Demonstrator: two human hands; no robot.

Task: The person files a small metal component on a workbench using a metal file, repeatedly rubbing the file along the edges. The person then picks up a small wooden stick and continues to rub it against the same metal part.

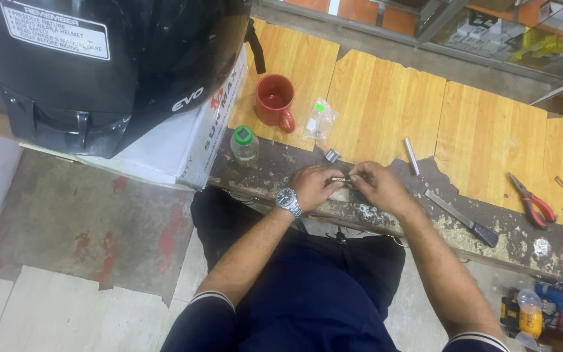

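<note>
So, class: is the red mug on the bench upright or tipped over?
Upright. The mug stands on its base on the wooden bench, its round mouth facing up toward the camera and its handle at the side. Whether it holds any liquid cannot be told.

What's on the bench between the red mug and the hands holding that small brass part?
In the head view, a small grey metal cylinder lies between the red ceramic mug and both hands, left and right; otherwise worn benchtop.

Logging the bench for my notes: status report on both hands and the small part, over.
Left hand and right hand pinch a small brass-coloured part between fingertips. Held over worn bench edge. Small metal cylinder just beyond, apart; nothing in the way.
</note>
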